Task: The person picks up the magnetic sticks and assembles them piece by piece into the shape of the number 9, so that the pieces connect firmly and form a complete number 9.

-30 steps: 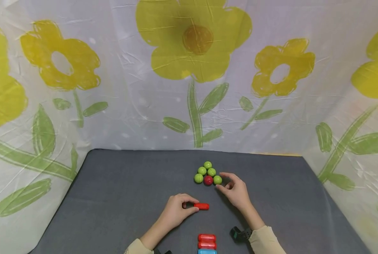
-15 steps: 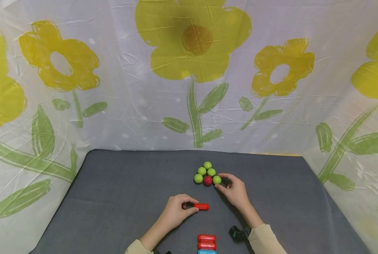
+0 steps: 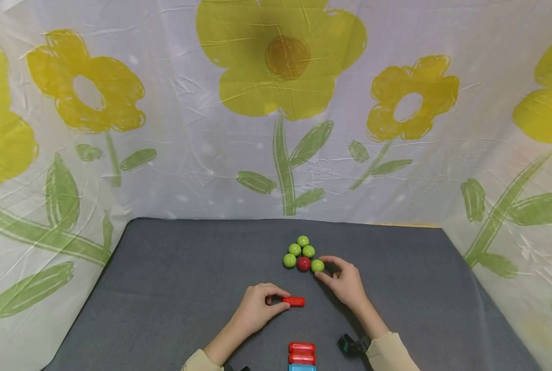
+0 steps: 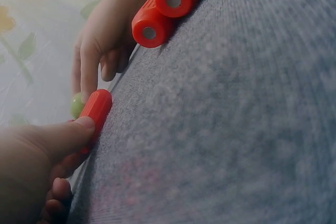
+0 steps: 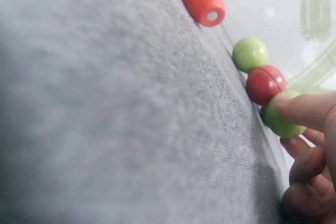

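My left hand (image 3: 259,306) pinches the near end of a red ridged magnetic rod (image 3: 295,302) between thumb and fingers, low over the dark cloth. In the right wrist view the rod's free tip shows a silvery disc. My right hand (image 3: 345,281) holds a green ball (image 3: 318,266) between thumb and forefinger, at the near right corner of a triangle of balls. Beside it sits a red ball (image 3: 303,264), with another green ball (image 3: 289,260) to its left. Behind this row lie several more green balls (image 3: 295,249).
Two red rods (image 3: 302,348) lie side by side near the bottom edge, with a blue rod (image 3: 302,367) against them, partly cut off. A dark cloth (image 3: 173,288) covers the table. A flower-printed sheet (image 3: 187,154) rises behind and at both sides.
The right hand has shifted slightly toward the person, and the green ball in it has moved a little the same way. The left hand and its rod stay in place.
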Motion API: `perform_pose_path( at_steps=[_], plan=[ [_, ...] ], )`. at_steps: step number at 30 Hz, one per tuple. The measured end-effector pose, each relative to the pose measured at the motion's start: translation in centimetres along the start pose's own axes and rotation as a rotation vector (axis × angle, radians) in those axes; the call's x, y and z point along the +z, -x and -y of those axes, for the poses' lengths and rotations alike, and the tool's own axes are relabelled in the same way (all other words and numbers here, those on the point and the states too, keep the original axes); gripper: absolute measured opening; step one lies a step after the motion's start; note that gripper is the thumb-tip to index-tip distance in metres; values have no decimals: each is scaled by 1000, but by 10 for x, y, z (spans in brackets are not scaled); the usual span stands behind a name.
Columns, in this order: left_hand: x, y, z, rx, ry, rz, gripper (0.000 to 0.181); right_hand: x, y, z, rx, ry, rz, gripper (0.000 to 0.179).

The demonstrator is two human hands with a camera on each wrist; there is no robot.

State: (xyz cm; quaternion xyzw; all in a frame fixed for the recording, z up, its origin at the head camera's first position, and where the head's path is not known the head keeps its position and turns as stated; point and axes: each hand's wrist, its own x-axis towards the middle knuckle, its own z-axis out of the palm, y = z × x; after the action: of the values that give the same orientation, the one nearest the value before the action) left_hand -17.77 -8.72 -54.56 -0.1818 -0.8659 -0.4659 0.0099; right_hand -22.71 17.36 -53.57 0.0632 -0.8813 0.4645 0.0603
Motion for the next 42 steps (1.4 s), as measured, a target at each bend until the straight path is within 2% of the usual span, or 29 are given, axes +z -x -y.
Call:
perform_pose_path(
  at_steps=[8,14,22,28,42],
  plan=[
    [1,0,2,1,1,-3,15,-6,24,8,51,-85,58,39],
    [1,0,2,9,-3,-10,14,-6,41,15,36,-149,117,39],
    [0,1,1,-1,-20,-9,14,-4,52,7,57,-208,189,40],
    [1,0,2,-1,-11,-5,14,-5,52,5,28,-179,199,39],
    [2,-1,5,-6,2,-13,14,-5,53,3,27,-124,206,38]
  ],
)
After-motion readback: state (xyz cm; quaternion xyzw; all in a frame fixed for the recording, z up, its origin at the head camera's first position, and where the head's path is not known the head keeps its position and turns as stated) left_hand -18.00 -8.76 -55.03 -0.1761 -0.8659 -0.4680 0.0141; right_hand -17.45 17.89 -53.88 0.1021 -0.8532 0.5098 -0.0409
